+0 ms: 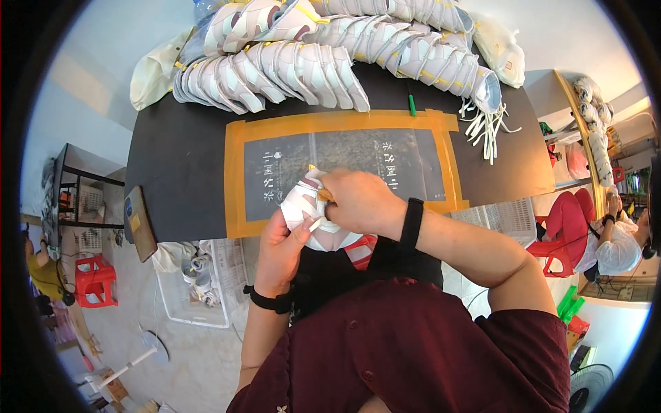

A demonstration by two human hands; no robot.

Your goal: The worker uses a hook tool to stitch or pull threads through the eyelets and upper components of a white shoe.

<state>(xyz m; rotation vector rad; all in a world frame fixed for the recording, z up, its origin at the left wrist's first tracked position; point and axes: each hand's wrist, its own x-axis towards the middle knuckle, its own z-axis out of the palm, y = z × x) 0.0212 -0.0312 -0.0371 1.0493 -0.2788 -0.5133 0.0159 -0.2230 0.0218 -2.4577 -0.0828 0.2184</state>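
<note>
A white and pale grey shoe upper [297, 205] with a mauve patch is held over the near edge of the table. My left hand [279, 249] grips its lower left side, the thumb lying along it beside a short white lace end [315, 225]. From the right, my right hand [363, 201] reaches over with its fingers curled and closed at the upper's opening. Those fingertips are partly hidden, and a small yellowish bit shows beside them. Under the hands lies a clear sheet [344, 155] bordered with orange tape [234, 172] on the dark table [182, 155].
Long nested stacks of shoe uppers [268, 76] line the table's far side, with loose white laces [487, 134] at the right. A green-handled tool [412, 104] lies before them. A phone [140, 224] rests at the left edge. White crates [196, 313] stand below; another person [613, 241] sits right.
</note>
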